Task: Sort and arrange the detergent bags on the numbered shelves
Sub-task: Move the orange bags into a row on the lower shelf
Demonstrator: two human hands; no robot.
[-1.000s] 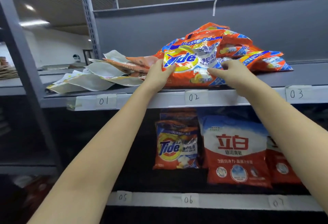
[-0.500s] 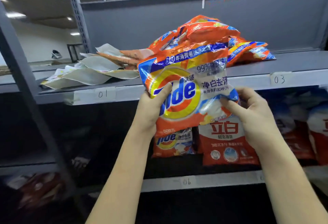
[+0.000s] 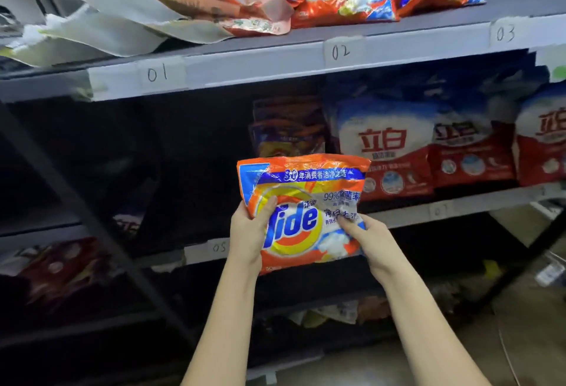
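Orange Tide bag [image 3: 301,208] upright, left hand [image 3: 249,229] and right hand [image 3: 372,240] gripping its sides

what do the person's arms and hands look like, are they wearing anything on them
Both arms are bare from the bottom edge of the picture up to the wrists: no sleeves show. The left hand and right hand wear no gloves, and no watch, ring or bracelet shows on the visible sides of wrists or fingers.
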